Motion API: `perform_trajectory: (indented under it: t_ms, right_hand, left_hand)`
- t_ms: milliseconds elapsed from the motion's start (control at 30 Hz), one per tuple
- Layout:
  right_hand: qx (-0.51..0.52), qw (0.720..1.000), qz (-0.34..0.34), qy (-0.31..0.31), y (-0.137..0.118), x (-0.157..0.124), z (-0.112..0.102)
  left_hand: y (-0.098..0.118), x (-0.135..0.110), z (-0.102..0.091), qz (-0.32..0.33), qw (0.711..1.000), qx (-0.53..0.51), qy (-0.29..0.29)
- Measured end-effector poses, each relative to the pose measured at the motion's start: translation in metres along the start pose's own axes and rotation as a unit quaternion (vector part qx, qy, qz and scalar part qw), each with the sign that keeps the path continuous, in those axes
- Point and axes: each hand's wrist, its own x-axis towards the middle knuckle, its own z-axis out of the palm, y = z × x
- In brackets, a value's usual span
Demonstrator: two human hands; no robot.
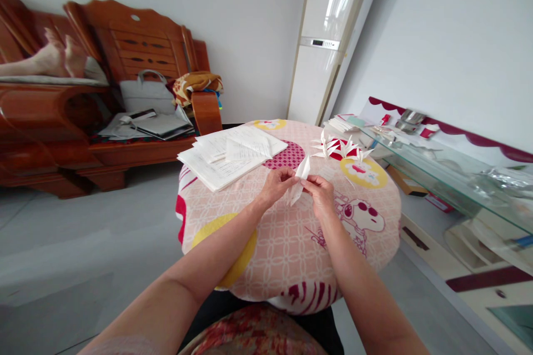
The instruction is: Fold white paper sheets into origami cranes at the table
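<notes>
Between my two hands is a folded piece of white paper point(305, 168), narrow and pointed at its upper end, held above the cloth-covered round table point(266, 249). My left hand point(278, 184) pinches its left side with thumb and forefinger. From the right, my right hand point(320, 191) grips the paper's edge with its fingertips. Several finished-looking folded paper cranes point(342, 147) stand together at the far right of the table. To the left of my hands lies a stack of written paper sheets point(225, 163), with smaller pieces on top.
A glass-topped cabinet point(449, 177) with assorted items runs along the right, touching close to the table. Behind stands a tall white air conditioner point(318, 39). On the left, a wooden sofa point(137, 39) holds a bag, papers and cloth; another person's bare feet point(62, 55) rest there.
</notes>
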Motion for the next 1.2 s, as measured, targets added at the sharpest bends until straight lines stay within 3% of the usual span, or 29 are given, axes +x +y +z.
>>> perform_trajectory:
  t_ms: [200, 533, 833, 1200]
  right_hand:
    - [-0.017, 0.998, 0.015, -0.059, -0.004, -0.002, 0.000]
    - [-0.110, 0.991, -0.064, -0.029, 0.006, 0.002, -0.004]
    - [-0.104, 0.992, -0.061, -0.023, 0.006, 0.003, -0.004]
    - [-0.078, 0.996, -0.048, -0.014, 0.008, 0.002, -0.004]
  left_hand:
    - [0.003, -0.001, 0.002, -0.037, 0.998, -0.055, 0.015]
    - [-0.005, -0.002, 0.002, -0.101, 0.991, -0.068, 0.053]
    - [-0.001, -0.002, 0.001, -0.107, 0.988, -0.111, 0.021]
    - [-0.002, -0.003, 0.003, -0.126, 0.982, -0.133, 0.045]
